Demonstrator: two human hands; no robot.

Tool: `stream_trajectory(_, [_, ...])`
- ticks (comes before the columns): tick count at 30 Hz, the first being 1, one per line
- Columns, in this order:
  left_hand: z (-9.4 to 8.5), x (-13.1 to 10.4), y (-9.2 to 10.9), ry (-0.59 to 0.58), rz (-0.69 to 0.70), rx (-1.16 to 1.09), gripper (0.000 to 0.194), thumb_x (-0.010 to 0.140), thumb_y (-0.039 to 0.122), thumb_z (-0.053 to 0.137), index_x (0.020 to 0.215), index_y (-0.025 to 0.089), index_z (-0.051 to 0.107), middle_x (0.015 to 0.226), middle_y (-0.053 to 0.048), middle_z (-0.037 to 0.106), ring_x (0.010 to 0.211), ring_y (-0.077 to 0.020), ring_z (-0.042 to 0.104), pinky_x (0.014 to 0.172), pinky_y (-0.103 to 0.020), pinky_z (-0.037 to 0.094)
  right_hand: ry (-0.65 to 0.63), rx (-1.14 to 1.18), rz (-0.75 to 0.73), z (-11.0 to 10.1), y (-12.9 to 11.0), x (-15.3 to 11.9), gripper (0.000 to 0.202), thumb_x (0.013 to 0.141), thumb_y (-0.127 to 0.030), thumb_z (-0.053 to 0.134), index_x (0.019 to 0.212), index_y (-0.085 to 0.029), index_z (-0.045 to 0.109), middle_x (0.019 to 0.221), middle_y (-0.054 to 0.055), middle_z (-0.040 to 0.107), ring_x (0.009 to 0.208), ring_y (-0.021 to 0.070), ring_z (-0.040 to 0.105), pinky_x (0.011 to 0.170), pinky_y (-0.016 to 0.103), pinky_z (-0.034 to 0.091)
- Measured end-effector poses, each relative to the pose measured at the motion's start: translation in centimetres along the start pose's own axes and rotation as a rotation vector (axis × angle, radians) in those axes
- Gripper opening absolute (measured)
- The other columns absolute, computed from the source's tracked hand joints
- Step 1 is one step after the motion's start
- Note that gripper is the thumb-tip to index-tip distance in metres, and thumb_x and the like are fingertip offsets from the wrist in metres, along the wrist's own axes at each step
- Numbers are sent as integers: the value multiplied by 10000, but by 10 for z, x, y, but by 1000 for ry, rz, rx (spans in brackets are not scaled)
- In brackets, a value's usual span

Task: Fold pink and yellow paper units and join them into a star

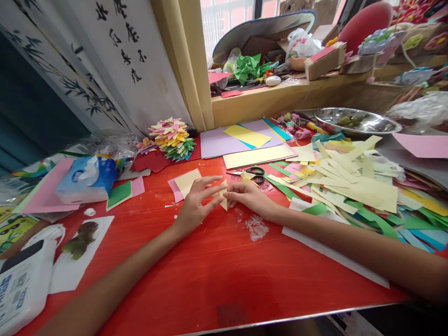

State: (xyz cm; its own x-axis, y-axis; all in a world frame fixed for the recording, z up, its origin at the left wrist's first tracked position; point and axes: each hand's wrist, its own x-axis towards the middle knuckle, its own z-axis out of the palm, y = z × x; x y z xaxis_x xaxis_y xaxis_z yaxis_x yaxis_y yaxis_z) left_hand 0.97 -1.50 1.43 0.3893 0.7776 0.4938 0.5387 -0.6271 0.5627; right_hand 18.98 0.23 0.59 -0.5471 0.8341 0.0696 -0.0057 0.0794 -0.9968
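A small folded piece of pale yellow paper [224,204] stands between my hands above the red table. My right hand [250,196] pinches its right side between thumb and fingers. My left hand [199,201] has its fingers apart, and the tips of its index finger and thumb reach the paper's left side. Behind my left hand lie pale yellow and pink paper squares [187,181]. Scissors with black handles [257,173] lie just beyond my right hand, partly covered by a small yellow paper piece [247,176].
Paper strips and offcuts [350,179] are heaped at right. A folded-paper stack [172,137] and coloured sheets [227,140] lie at the back, near a metal bowl [378,123]. A tissue pack [87,179] and a white device [26,284] are at left. Clear bits [256,227] lie nearby.
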Motion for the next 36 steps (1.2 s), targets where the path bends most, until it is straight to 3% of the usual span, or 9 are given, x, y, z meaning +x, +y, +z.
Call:
stream_trajectory(2, [0,0,-2,-46,71,56,301,806,279,520,1102,311,565,1259,-3,489,1182,-180,353,1013,-419,286,13,83,17,0,-1,0,205,779,-334,533,736,-136,563,641,11,596,619,102,579,660,254,458])
stream_trajectory(5, [1,0,-4,-49,87,53,359,809,263,517,1164,319,516,1287,-1,472,1200,-181,325,1016,-435,280,39,148,23,-1,-3,-1,213,767,-336,551,751,-129,599,679,10,602,641,97,586,687,250,463])
stream_trajectory(16, [2,-1,0,-14,105,95,369,803,254,523,1171,287,512,1273,-14,489,1228,-178,331,1016,-432,290,-12,68,-60,-2,-2,-2,223,784,-344,531,701,-172,645,734,13,610,717,122,563,727,282,459])
stream_trajectory(19, [2,-2,1,-35,68,37,311,810,253,515,1118,258,556,1167,-27,575,1163,-170,425,989,-383,333,-14,33,-71,-2,-2,-3,243,776,-361,541,683,-163,645,718,10,614,716,118,553,738,272,446])
stream_trajectory(23, [2,-4,4,-18,-54,-26,263,815,271,506,1061,232,588,967,-28,660,915,-150,581,846,-302,433,6,4,-66,-1,-2,-3,267,786,-375,521,719,-146,639,754,25,618,736,115,553,750,264,444])
stream_trajectory(27, [2,-4,5,85,-217,-131,203,794,310,524,929,201,630,935,-22,660,873,-152,589,812,-271,438,89,57,-60,2,0,-2,260,768,-376,540,894,-151,577,878,49,590,733,119,569,663,260,483])
stream_trajectory(29, [2,-3,4,88,-279,-220,197,783,324,533,889,188,629,888,-21,655,815,-147,585,772,-263,447,53,11,-52,3,1,-1,306,753,-376,561,966,-157,549,868,53,586,706,120,572,618,252,482])
stream_trajectory(32, [3,-1,3,54,-307,-298,190,770,328,546,852,176,626,827,-22,633,714,-126,558,690,-245,447,-40,-127,-51,3,2,-2,261,797,-368,501,908,-142,568,725,29,573,620,105,545,591,239,450])
stream_trajectory(36, [2,0,3,37,-290,-244,185,766,333,544,781,167,625,785,-29,606,715,-124,535,645,-226,421,-38,-314,-90,3,3,-3,211,828,-328,451,777,-151,555,620,-8,515,541,87,476,529,220,373])
